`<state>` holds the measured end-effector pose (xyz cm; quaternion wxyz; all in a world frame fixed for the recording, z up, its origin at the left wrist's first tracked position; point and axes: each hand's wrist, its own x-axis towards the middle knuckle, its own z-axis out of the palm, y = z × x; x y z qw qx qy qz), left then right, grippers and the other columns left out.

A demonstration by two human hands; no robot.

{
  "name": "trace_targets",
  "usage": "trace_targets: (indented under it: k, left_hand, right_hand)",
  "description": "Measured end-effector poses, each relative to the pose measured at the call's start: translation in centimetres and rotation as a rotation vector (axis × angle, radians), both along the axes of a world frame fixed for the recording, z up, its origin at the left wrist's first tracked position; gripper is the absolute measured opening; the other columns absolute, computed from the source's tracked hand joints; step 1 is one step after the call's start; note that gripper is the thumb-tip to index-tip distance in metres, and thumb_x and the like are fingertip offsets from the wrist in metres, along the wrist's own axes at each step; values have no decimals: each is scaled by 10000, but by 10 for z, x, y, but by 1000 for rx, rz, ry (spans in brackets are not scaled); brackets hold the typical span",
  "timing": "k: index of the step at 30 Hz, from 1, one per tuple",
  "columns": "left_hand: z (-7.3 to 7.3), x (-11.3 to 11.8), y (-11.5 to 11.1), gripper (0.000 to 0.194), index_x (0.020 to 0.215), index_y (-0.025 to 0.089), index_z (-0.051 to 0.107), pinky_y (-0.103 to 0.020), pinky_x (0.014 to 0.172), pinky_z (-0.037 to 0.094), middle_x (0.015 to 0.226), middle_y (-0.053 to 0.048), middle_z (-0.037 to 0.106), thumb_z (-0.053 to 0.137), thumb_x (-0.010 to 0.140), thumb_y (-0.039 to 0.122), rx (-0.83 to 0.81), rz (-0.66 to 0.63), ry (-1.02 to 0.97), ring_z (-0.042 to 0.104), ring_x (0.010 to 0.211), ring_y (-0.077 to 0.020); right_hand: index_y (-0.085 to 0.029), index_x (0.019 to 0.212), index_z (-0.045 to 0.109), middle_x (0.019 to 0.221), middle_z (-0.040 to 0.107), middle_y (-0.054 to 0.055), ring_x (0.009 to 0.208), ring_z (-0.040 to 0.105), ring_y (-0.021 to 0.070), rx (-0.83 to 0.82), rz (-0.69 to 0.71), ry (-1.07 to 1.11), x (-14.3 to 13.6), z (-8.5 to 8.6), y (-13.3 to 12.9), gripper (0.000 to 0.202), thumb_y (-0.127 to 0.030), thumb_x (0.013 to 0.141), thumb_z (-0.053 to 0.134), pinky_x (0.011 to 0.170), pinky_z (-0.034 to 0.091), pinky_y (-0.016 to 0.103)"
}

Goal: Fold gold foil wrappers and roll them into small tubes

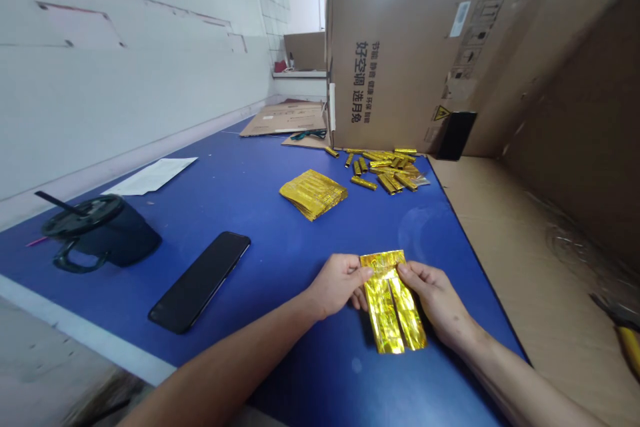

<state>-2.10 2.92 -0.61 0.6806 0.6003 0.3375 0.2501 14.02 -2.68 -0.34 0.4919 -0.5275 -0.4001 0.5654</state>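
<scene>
Between my hands is a shiny gold foil sheet (383,307), split from its lower edge upward into two strips that stay joined at the top. My left hand (343,283) pinches its upper left side, thumb on the front face. On the upper right side, my right hand (435,293) pinches the same sheet. A flat stack of gold foil sheets (313,193) lies on the blue table (225,213) beyond my hands. Farther back to the right is a loose pile of small rolled gold foil pieces (390,170).
A black phone (200,282) and a dark lidded mug with a straw (115,230) stand at the left, near a white paper (153,177). A large cardboard box (400,67) rises behind the rolls. Flattened cardboard (285,118) lies at the back.
</scene>
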Motion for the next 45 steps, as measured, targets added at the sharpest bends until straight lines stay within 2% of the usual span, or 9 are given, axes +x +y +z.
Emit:
trace_targets:
  k: [7, 12, 18, 23, 29, 31, 35, 41, 45]
  left_hand:
    - [-3, 2, 0, 169, 672, 131, 462, -155, 350, 360, 447, 19, 519, 455, 767, 270, 30, 84, 27, 485, 360, -76]
    - [-4, 4, 1, 84, 787, 140, 470, -150, 331, 307, 452, 62, 474, 466, 741, 211, 132, 191, 89, 417, 327, -61]
    - [4, 7, 13, 412, 1136, 146, 422, -194, 478, 379, 548, 36, 524, 453, 726, 128, 511, 146, 417, 499, 470, -101]
    - [8, 14, 13, 458, 1221, 186, 355, -280, 664, 423, 831, -72, 622, 446, 772, 169, 830, 26, 784, 596, 765, -204]
    - [5, 18, 6, 328, 1151, 211, 410, -320, 654, 430, 795, -78, 633, 401, 823, 207, 961, -62, 941, 609, 736, -232]
    - [5, 17, 3, 274, 1091, 207, 453, -316, 660, 430, 817, -70, 624, 414, 830, 281, 963, -24, 930, 600, 755, -227]
    - [4, 16, -1, 335, 1018, 197, 510, -312, 692, 424, 898, -57, 572, 499, 773, 425, 1043, 76, 915, 550, 836, -218]
    - [1, 19, -3, 343, 1076, 198, 511, -326, 841, 344, 1099, -40, 510, 546, 769, 347, 1205, 64, 861, 419, 1016, -200]
    - [-1, 19, -4, 301, 1086, 180, 506, -328, 850, 329, 1069, -27, 550, 496, 811, 302, 1229, 28, 813, 412, 1011, -186]
  right_hand:
    - [-168, 601, 496, 523, 515, -25, 492, 475, 117, 65, 7, -157, -2, -4, 0, 346, -493, 713, 529, 493, 375, 242]
    - [-179, 617, 508, 534, 512, -18, 481, 441, 116, 156, -82, -648, -3, -9, 4, 361, -494, 769, 419, 453, 334, 229]
    - [-216, 628, 495, 532, 525, -20, 508, 483, 138, 118, -130, -1158, 0, -3, 8, 297, -418, 804, 369, 468, 303, 237]
    - [-221, 693, 516, 718, 591, 11, 664, 553, 156, 115, -91, -1478, 3, -1, 9, 198, -298, 809, 376, 518, 319, 245]
    - [-220, 690, 499, 753, 584, 12, 693, 554, 154, 74, -91, -1577, 8, -1, 11, 165, -281, 803, 395, 528, 329, 244]
    - [-219, 692, 495, 753, 584, 11, 696, 554, 154, 74, -85, -1583, 8, -1, 11, 168, -280, 808, 389, 537, 334, 245]
    - [-220, 691, 486, 746, 579, 4, 699, 554, 152, 85, -82, -1598, 8, -1, 10, 169, -280, 812, 385, 541, 334, 245]
    - [-219, 699, 503, 763, 582, 13, 699, 553, 153, 91, -77, -1605, 8, -1, 10, 162, -274, 806, 394, 534, 338, 246]
    - [-220, 700, 498, 748, 576, 10, 701, 556, 156, 96, -79, -1602, 8, -1, 10, 163, -275, 809, 390, 534, 340, 247]
